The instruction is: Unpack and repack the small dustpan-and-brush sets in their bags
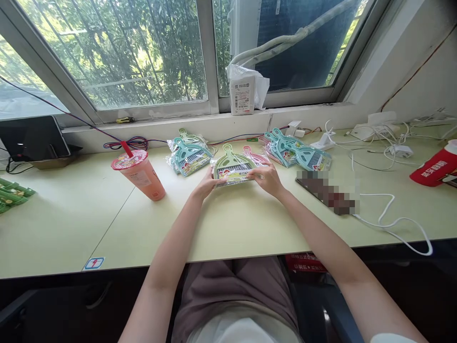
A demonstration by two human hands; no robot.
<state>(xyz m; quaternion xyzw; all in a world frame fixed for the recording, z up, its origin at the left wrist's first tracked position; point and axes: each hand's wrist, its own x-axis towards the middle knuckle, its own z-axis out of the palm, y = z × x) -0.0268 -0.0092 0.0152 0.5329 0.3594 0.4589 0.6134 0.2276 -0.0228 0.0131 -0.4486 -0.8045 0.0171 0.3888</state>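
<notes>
A green mini dustpan and brush set (233,167) in clear plastic wrap is held up at the middle of the table, its handle pointing away from me. My left hand (207,183) is closed on its lower left corner, thumb on the front. At its right edge my right hand (267,178) pinches it with thumb and fingers. Behind it, a pink set (255,155) partly shows, mostly hidden by the green one and my right hand. Wrapped green and teal sets (189,155) lie in a pile to the left. More teal sets (300,151) are piled on the right.
A pink drink cup (144,176) with a red straw stands left of my hands. A phone (324,193) with a white cable (392,221) lies to the right. Behind are the windowsill, a white box (243,97) and tangled cords (389,138). A tablet (34,138) stands far left.
</notes>
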